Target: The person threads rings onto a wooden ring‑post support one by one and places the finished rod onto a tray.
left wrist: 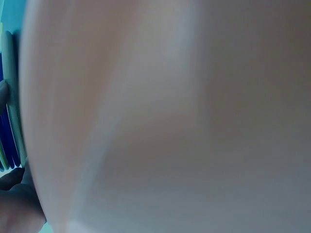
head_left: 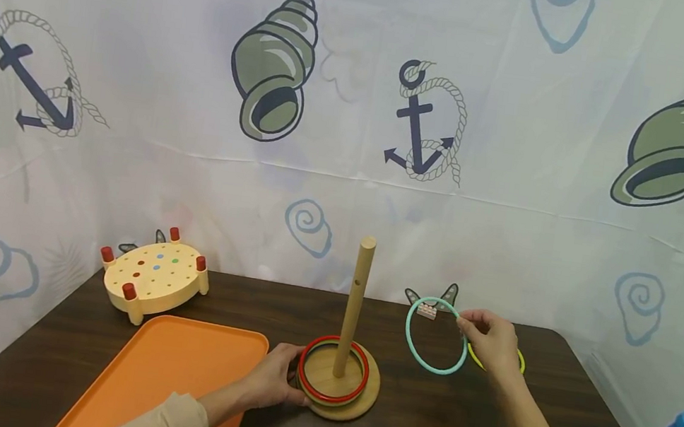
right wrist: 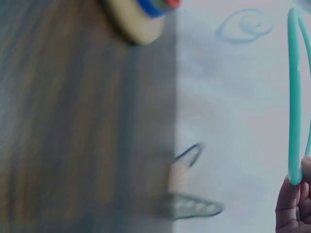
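Beige sleeves [head_left: 172,422], left hand [head_left: 274,380] gripping stacked rings [head_left: 328,400], right hand [head_left: 493,342] pinching turquoise ring [head_left: 439,371] by right edge

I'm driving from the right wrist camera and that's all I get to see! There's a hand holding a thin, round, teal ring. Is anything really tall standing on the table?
Observer: Yes! The head view shows a tall, round, pale wooden post sticking up.
Operator: Cool! And where's the left hand?
Observer: Its fingers and thumb are round the left side of a low, red-topped stack of thin round rings.
Operator: Is anything else hiding from me?
Observer: Yes, a thin, round, yellow ring shows partly behind the right hand in the head view.
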`<state>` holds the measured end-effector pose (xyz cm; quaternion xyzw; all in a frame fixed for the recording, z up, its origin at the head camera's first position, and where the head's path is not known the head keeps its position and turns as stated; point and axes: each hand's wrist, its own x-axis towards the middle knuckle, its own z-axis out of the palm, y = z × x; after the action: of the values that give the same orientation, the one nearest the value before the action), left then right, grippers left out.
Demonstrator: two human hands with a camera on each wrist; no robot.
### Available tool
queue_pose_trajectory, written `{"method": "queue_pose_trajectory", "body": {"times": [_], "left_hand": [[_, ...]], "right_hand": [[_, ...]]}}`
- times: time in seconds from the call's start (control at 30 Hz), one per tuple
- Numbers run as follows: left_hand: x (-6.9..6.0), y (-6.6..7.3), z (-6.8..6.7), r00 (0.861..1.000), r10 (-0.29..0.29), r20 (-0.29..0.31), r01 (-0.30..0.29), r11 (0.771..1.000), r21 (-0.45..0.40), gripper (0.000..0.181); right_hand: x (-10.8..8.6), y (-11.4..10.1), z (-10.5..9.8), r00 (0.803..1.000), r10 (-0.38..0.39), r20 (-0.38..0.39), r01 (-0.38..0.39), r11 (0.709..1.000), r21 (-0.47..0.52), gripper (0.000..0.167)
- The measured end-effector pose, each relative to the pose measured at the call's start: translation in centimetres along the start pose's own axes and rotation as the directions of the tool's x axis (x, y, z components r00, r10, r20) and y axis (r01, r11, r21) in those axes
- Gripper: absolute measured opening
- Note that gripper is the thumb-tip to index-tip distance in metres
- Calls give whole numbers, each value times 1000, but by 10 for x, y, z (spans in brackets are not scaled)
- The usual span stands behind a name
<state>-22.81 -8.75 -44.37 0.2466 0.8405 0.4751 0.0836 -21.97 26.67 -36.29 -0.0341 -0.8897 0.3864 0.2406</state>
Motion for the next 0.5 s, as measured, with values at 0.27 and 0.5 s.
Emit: {"method": "queue_pose_trajectory", "body": {"times": [0.27,0.5], "left_hand": [[-1,0,-1,1000,-5,7,5,1000,-7,82],[0,0,-1,1000,-10,10,10,1000,-1,82]], "right_hand": [[3,-54,-12,1000,-24,17,19,961,275,24],[5,-98,-16,998,-47,48,22,905,424,29]]}}
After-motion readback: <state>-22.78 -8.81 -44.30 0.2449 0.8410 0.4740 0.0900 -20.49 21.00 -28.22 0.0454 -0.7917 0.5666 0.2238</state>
